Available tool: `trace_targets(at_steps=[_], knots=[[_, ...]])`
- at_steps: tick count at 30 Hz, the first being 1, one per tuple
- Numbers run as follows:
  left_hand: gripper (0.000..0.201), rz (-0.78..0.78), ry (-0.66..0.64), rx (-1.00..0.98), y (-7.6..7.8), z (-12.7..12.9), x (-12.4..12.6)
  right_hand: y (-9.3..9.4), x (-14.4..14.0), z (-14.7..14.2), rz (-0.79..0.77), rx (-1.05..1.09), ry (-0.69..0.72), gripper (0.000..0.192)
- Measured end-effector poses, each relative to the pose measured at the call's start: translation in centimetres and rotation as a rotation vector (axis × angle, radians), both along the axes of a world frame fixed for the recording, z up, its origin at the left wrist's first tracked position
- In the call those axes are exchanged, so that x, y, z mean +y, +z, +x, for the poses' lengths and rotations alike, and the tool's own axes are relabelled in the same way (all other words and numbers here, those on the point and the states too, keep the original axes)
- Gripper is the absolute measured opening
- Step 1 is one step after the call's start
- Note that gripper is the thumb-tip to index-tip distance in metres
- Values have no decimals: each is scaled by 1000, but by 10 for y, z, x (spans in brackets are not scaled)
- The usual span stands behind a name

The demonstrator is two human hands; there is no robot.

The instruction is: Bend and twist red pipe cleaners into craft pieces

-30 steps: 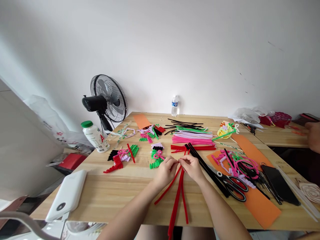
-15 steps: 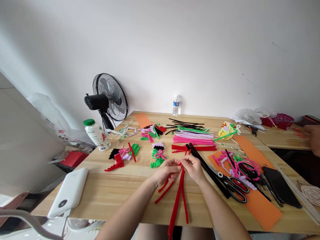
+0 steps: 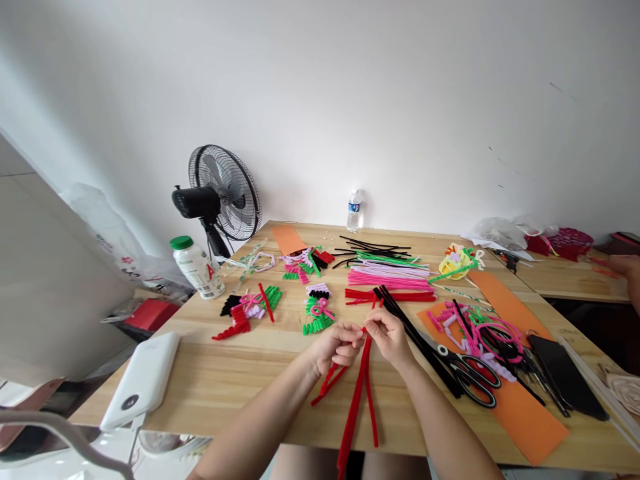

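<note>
Table [image 3: 215, 373], left end: white power bank [image 3: 155, 370], a cable at its near end. Past it I have a white bottle [image 3: 199, 273] with a green cap, and behind that a black fan [image 3: 227, 193] close to the wall. Next, a coiled bundle [image 3: 250, 310] in black, red, green and lilac with a pink bow; then a smaller green coil piece [image 3: 319, 322], also bowed in pink.

Mid-view, left hand [image 3: 340, 347]: thumb and forefinger pinched on the red fuzzy stems [image 3: 357, 393], remaining fingers curled. Stems sit between the two hands, fanning down toward me; longest ends reach the table's near edge. Clear water bottle [image 3: 354, 212] upright at the far side. Right hand [image 3: 387, 337] also clamped on the red stems by its fingertips, practically meeting the left. Pink stems [image 3: 390, 279] lie in a row beyond.

Farther right: black stems [image 3: 425, 350] slanting, scissors [image 3: 477, 380] just beside, an orange sheet [image 3: 530, 423], a black flat device [image 3: 567, 377]. Right margin, another person's hand [image 3: 629, 272], partly cut off; I cannot tell its grip.
</note>
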State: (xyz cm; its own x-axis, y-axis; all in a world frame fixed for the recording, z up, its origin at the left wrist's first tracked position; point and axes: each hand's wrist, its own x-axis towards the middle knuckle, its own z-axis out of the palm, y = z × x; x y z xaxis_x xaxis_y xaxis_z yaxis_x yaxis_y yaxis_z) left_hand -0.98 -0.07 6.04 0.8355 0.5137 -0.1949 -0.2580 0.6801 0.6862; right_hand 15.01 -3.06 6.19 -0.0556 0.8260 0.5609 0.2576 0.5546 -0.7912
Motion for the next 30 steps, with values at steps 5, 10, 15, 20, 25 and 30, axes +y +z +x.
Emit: trace_targets(at_steps=[5,10,15,20,25,30], knots=[[18,10,-21,-51,-1,3,-1,1,1,-1,60,-61,-107,16],[32,89,-63,-31,1,1,-5,-7,4,2,-74,87,-165,17],[33,128,-178,-13,4,0,-8,-10,12,5,-244,443,-110,27],[32,319,2,214,8,-5,-10,-10,19,8,-312,537,-102,31],[27,791,816,913,-8,-70,17,-24,24,13,-305,49,-205,32],[29,887,1044,1687,-29,-151,59,-34,26,13,-365,-704,-412,17]])
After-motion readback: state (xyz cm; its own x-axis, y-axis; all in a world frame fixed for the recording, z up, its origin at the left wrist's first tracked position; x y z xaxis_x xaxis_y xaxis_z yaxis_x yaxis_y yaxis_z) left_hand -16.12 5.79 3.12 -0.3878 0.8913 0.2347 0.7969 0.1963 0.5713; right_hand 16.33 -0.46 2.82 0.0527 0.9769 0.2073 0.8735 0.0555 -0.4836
